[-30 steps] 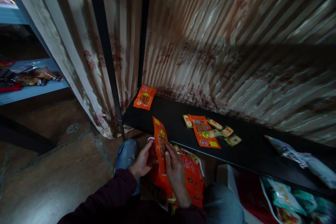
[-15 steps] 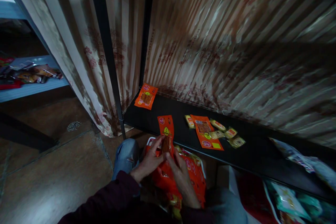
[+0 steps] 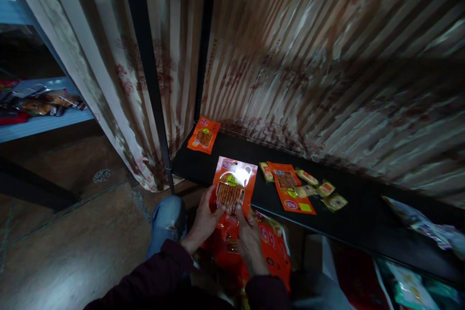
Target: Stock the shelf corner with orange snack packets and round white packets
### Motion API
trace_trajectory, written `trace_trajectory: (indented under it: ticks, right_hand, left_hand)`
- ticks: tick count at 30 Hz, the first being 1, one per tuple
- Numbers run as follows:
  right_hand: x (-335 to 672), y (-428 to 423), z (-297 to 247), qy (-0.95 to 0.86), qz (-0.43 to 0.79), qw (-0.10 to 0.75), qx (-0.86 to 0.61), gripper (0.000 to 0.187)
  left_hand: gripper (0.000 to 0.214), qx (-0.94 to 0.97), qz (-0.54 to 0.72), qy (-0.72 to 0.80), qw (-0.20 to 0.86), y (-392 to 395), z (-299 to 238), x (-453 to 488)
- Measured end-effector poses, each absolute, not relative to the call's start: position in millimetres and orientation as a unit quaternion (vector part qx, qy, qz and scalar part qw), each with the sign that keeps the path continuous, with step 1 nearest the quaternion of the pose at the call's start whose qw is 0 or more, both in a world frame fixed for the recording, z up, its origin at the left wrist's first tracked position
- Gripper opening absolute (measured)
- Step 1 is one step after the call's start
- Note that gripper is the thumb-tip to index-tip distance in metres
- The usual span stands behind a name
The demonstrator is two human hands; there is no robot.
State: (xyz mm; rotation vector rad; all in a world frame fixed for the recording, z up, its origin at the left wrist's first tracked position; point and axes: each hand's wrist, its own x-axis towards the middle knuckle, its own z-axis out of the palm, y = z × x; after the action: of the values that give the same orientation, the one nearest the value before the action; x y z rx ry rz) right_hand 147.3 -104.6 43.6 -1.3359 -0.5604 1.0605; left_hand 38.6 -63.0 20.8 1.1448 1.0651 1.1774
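Both my hands hold up one orange snack packet (image 3: 232, 188) with a clear window, face toward me, just above the front edge of the black shelf (image 3: 348, 213). My left hand (image 3: 203, 220) pinches its lower left corner and my right hand (image 3: 247, 232) grips its lower right edge. Beneath them, a pile of more orange packets (image 3: 269, 247) rests on my lap. On the shelf another orange packet (image 3: 290, 186) lies flat among several small yellow sachets (image 3: 323, 193). A third orange packet (image 3: 204, 135) leans in the shelf's back left corner.
A striped curtain (image 3: 308, 58) hangs behind the shelf, with a black upright post (image 3: 145, 72) at its left. A blue shelf (image 3: 39, 121) at the far left holds mixed packets. More snack bags (image 3: 410, 286) lie below at the lower right. Brown tiled floor (image 3: 72, 232) spreads to the left.
The packet, seen edge-on a second ago, has been turned flat to face me and lifted slightly toward the shelf. Both hands shifted to grip its bottom corners.
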Motion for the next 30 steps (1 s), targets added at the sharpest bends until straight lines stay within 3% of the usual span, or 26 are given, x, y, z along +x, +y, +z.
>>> trace_trajectory:
  ticks: [3,8,16,22,30]
  right_hand:
    - [147,-92,44,-0.211,0.485,0.611,-0.589,0.045]
    - [146,-69,34,-0.238,0.494,0.593,-0.589,0.047]
    - [139,-22,32,-0.296,0.486,0.588,-0.575,0.042]
    - [133,5,23,-0.279,0.504,0.589,-0.567,0.051]
    - [129,42,8,-0.343,0.448,0.586,-0.582,0.039]
  left_hand:
    - [0.061,0.42,0.495,0.475,0.593,-53,15,37]
    - [0.044,0.38,0.504,0.453,0.63,-31,16,29]
    - [0.037,0.36,0.553,0.466,0.589,9,16,22]
    - [0.035,0.375,0.577,0.481,0.543,35,5,18]
    - [0.038,0.378,0.563,0.524,0.515,86,-1,7]
